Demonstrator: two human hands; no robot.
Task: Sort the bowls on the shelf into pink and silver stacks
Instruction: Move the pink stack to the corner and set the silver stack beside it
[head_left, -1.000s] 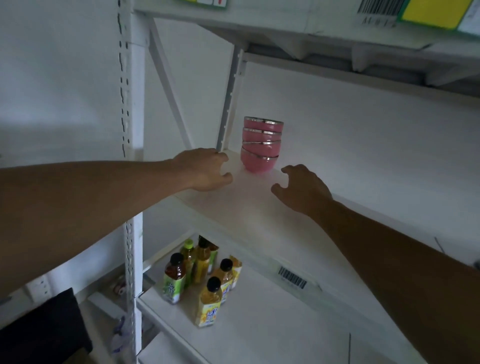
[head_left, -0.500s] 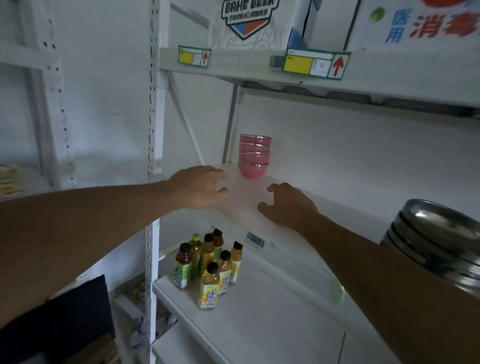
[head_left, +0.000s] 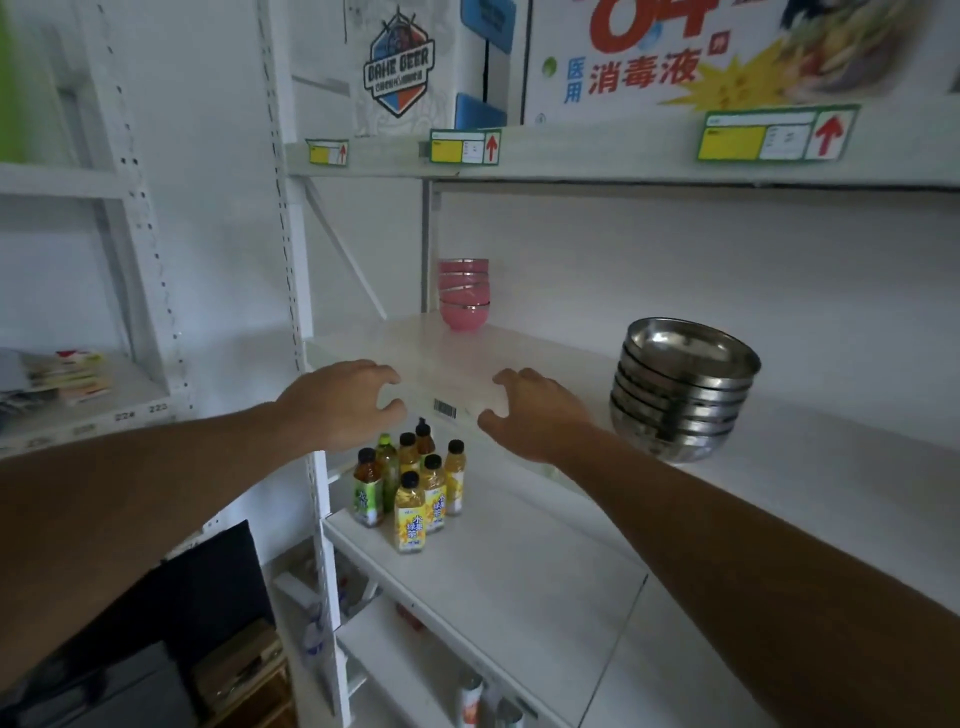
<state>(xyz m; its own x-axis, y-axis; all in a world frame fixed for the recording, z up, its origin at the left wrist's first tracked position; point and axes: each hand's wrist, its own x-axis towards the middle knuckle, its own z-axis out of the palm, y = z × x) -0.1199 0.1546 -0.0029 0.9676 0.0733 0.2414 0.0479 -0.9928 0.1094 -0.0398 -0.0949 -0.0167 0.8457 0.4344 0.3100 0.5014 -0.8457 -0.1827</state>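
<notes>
A stack of several pink bowls (head_left: 464, 293) with silver rims stands at the back left corner of the white middle shelf (head_left: 545, 364). A stack of several silver bowls (head_left: 683, 389) stands further right, near the shelf's front edge. My left hand (head_left: 340, 402) and my right hand (head_left: 537, 410) hover side by side over the shelf's front edge, between the two stacks. Both hands hold nothing, with fingers curled and apart. Neither hand touches a bowl.
Several drink bottles (head_left: 413, 486) stand on the lower shelf under my hands. Printed cartons (head_left: 675, 57) sit on the upper shelf with yellow price tags (head_left: 465, 147) on its edge. A white perforated upright (head_left: 293, 291) rises at the left. A dark object (head_left: 171, 613) lies low left.
Both hands have drawn back from beside the pink stack to the shelf's front edge. The view has pulled back and up, bringing the silver stack and upper cartons into sight.
</notes>
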